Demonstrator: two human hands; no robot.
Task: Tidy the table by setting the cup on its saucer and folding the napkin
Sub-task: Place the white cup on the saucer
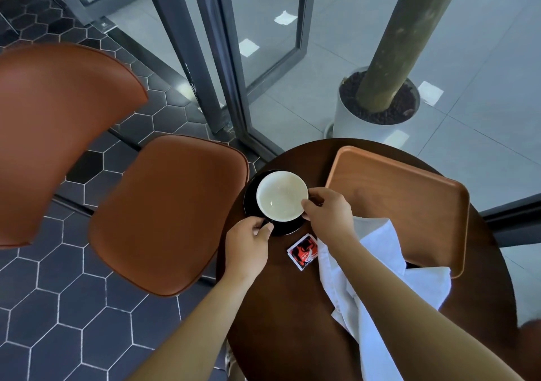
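Now the white-lined black ceramic cup [281, 196] sits over the glossy black saucer [250, 196] on the dark round wooden desk [278, 298], left hand [248, 243] pinching its handle, right hand [328, 208] curled against its rim; best to centre it gently before both hands let go.

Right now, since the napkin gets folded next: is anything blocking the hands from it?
Nothing visible lies on the napkin. The left hand and right hand hold the cup over the saucer; the tray borders the napkin's far side.
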